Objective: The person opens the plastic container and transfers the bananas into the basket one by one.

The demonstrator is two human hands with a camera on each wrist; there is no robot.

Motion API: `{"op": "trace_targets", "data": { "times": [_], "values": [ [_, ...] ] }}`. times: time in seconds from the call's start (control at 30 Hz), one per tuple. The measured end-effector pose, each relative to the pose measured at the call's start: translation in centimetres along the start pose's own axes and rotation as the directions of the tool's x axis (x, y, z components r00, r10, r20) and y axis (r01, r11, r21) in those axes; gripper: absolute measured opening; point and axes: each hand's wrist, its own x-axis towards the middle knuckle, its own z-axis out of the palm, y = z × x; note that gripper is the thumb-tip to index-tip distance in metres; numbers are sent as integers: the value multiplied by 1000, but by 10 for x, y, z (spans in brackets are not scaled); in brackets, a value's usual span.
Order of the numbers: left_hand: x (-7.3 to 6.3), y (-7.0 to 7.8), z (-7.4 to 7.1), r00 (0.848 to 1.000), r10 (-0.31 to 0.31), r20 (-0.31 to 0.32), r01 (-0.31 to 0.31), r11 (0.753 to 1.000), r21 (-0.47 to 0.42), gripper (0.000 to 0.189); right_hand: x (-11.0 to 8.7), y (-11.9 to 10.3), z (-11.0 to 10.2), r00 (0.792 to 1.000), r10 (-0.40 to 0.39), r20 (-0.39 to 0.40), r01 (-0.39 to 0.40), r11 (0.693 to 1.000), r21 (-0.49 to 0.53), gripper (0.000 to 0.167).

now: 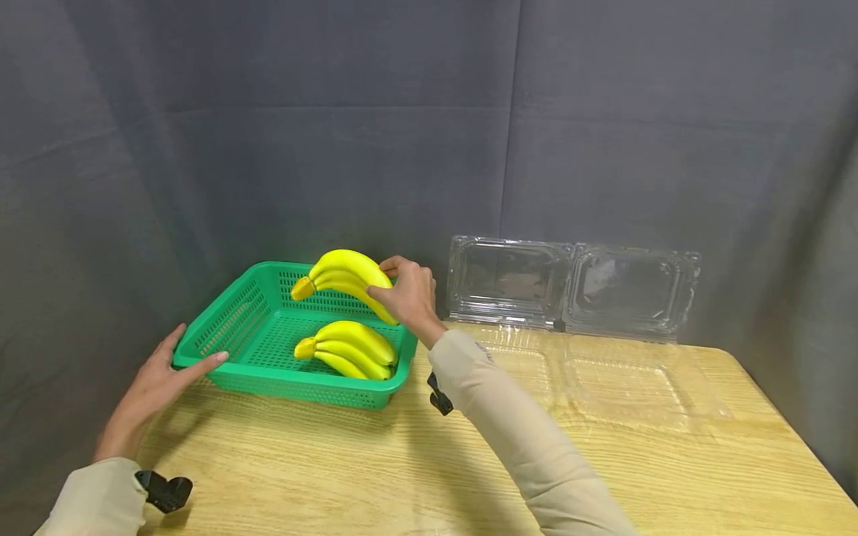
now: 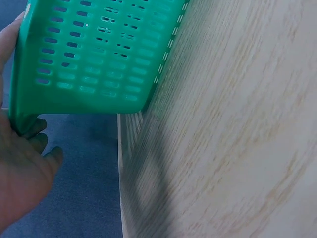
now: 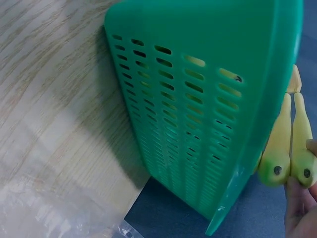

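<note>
A bunch of yellow bananas (image 1: 348, 269) hangs above the back right part of a green basket (image 1: 302, 378). My right hand (image 1: 410, 292) grips this bunch at its right end, thumb in front; in the right wrist view the banana tips (image 3: 292, 171) show beside the basket's rim. Inside the basket, a second bunch of bananas (image 1: 351, 350) lies at the right. My left hand (image 1: 157, 380) holds the basket's left front corner, its thumb over the rim. The left wrist view shows curled fingers (image 2: 39, 136) under the rim (image 2: 22, 119).
A clear plastic clamshell container (image 1: 512, 279) stands opened at the table's back edge, right of the basket. Another clear container (image 1: 623, 380) lies opened flat before it on the wooden table (image 1: 322, 469). A grey curtain (image 1: 402, 134) hangs behind.
</note>
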Motion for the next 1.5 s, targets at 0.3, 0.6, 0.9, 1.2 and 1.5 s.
{"op": "trace_targets", "data": {
  "times": [0.3,0.6,0.9,1.2,1.5],
  "values": [
    [0,-2,1,1000,0,-8,0,1000,-10,100,0,2,8,999,36,5,-36,999,-4,39],
    [-1,-2,1,1000,-8,-12,7,999,-35,101,-1,4,18,998,62,32,-62,998,-12,39],
    [-2,-4,1,1000,5,-28,-6,1000,-18,100,-2,6,24,996,57,61,-55,998,-37,40],
    [-1,1,2,1000,10,-27,-10,1000,-14,100,-1,12,26,994,89,62,-87,995,-43,40],
    [0,-3,2,1000,14,-26,-15,1000,-22,99,1,14,30,994,84,65,-81,996,-47,39]
  ]
}}
